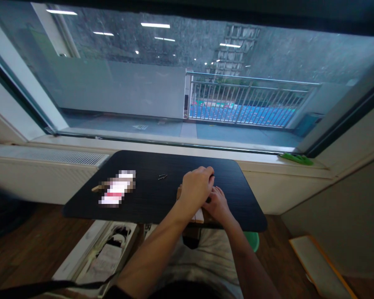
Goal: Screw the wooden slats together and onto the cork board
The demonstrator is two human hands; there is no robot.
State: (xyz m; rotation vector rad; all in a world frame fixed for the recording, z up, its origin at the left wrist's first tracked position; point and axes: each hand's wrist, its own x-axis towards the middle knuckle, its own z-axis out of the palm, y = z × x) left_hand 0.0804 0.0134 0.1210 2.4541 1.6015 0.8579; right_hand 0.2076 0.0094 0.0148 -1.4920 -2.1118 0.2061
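Hands together; pale piece partly hidden beneath, at edge of table

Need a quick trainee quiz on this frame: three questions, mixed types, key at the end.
1. True or false: the small, thin metal fasteners lie on the black, round-cornered tabletop, to the left of the person's left hand and right hand in the picture.

2. Where is the flat, bright green object?
A) On the tabletop
B) On the white window sill
C) On the wooden floor

3. Fill in: the ____ hand is nearer the large glass window.

Key: 1. True. 2. B. 3. Left.
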